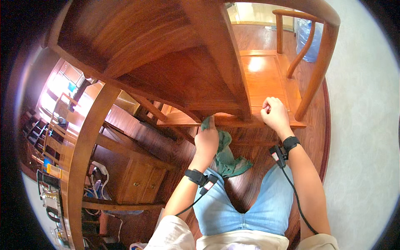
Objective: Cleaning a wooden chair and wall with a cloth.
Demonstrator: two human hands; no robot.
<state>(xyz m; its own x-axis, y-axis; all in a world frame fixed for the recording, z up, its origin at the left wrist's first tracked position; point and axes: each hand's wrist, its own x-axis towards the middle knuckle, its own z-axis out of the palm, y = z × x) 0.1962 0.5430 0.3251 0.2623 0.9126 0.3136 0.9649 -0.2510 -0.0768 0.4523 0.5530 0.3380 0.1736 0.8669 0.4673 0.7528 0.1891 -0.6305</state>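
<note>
My left hand (207,142) is closed on a green cloth (229,159), part of which sticks up past the fingers against the lower back of a wooden armchair (175,81). The rest of the cloth hangs down beside my left knee. At the rear right part of the chair's seat (265,81), my right hand (275,115) rests with its fingers curled; nothing shows in it. Both wrists wear black straps with small cabled devices.
A curved wooden armrest (326,62) rises at the right, near a pale wall (362,125). Blue plastic-wrapped bottle (307,40) stands beyond the chair. At left are a wooden desk (82,162), a drawer cabinet (142,182) and white cables (104,175).
</note>
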